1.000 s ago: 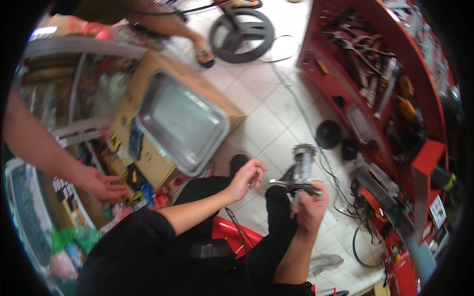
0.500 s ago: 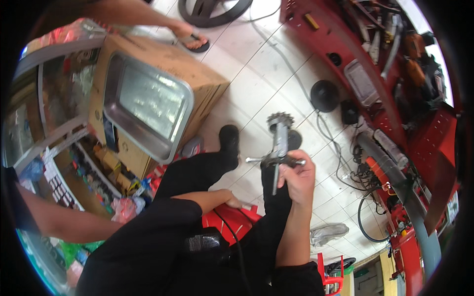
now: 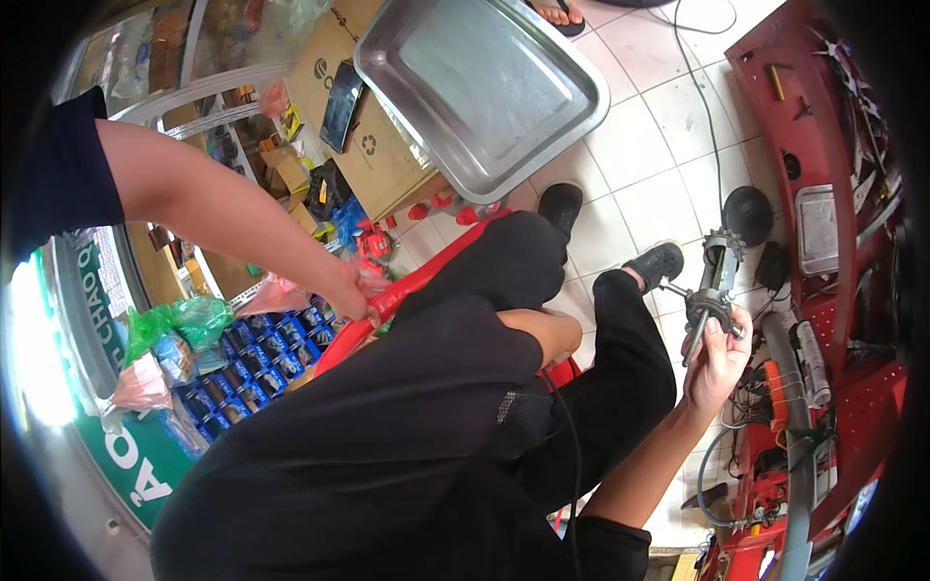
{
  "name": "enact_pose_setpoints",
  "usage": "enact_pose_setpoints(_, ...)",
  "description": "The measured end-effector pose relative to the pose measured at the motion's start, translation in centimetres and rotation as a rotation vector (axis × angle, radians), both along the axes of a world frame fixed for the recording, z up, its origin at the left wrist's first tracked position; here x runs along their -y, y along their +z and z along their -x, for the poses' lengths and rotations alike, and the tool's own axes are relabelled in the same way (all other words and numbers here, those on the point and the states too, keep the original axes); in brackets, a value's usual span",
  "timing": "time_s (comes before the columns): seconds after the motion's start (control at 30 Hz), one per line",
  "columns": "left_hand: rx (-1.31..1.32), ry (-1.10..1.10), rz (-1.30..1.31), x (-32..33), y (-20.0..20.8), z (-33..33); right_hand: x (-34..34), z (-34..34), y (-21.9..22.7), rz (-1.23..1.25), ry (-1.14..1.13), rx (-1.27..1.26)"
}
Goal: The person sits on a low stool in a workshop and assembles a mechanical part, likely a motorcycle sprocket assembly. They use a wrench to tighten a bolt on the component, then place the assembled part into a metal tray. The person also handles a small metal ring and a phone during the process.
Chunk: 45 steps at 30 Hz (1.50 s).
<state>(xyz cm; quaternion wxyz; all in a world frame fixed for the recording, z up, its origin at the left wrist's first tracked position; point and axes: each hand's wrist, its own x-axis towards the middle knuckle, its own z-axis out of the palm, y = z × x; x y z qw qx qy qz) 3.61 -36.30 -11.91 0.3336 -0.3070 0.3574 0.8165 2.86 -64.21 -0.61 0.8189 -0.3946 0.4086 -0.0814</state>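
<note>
My right hand (image 3: 720, 360) is closed round the lower end of a metal puller-like tool (image 3: 719, 276), held up over the tiles on my right. The tool has a toothed wheel at its far end, a thick body, a crosswise bar and a rod sticking out toward me. My left forearm (image 3: 533, 334) rests across my lap. The left hand dips between my thighs by a red seat, and its fingers are hidden.
At the left, another person's arm (image 3: 223, 208) reaches to a red edge beside my leg. A steel tray (image 3: 484, 184) sits on a cardboard box (image 3: 373, 174), a phone (image 3: 341, 107) beside it. A red tool rack (image 3: 775, 87) lines the right; a cable crosses the floor.
My view has swung left, so the tray and tool appear farther right. The other person's hand has come into view by the red edge. My right hand keeps its grip on the tool.
</note>
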Motion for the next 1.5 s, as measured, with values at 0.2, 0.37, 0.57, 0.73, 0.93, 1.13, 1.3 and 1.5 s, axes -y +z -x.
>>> enact_pose_setpoints(0.2, 0.011, -0.055, -0.067, -6.1, 5.2, -4.3, 1.6, 0.6, 0.6, 0.031, 0.053, 0.06)
enact_pose_setpoints(0.37, -0.01, -0.186, -0.068, -7.3, 7.3, -8.1, 2.6, 2.4, 1.6, -0.04, 0.071, -0.029)
enact_pose_setpoints(0.57, 0.018, -0.082, 0.119, 2.8, 6.0, -5.6, 4.0, 2.4, 4.3, -0.129, 0.04, 0.003)
enact_pose_setpoints(0.73, 0.021, 0.041, 0.266, 11.3, 2.6, 0.5, 6.5, 2.6, 5.7, -0.091, 0.101, 0.01)
enact_pose_setpoints(0.93, -0.02, -0.055, 0.339, 15.1, 1.2, 0.7, 8.3, 2.4, 4.3, -0.069, -0.078, 0.049)
enact_pose_setpoints(1.13, -0.084, -0.094, 0.375, 16.3, -2.3, 0.3, 7.5, 2.2, 1.4, -0.048, -0.105, 0.108)
enact_pose_setpoints(1.3, 0.047, 0.645, 0.412, 18.5, -2.9, -7.1, 5.8, 1.9, -1.7, -0.056, -0.278, 0.169)
enact_pose_setpoints(1.5, 0.116, 1.072, 0.679, 19.3, -3.5, -9.2, 0.7, 1.1, -4.6, 0.034, -0.384, 0.13)
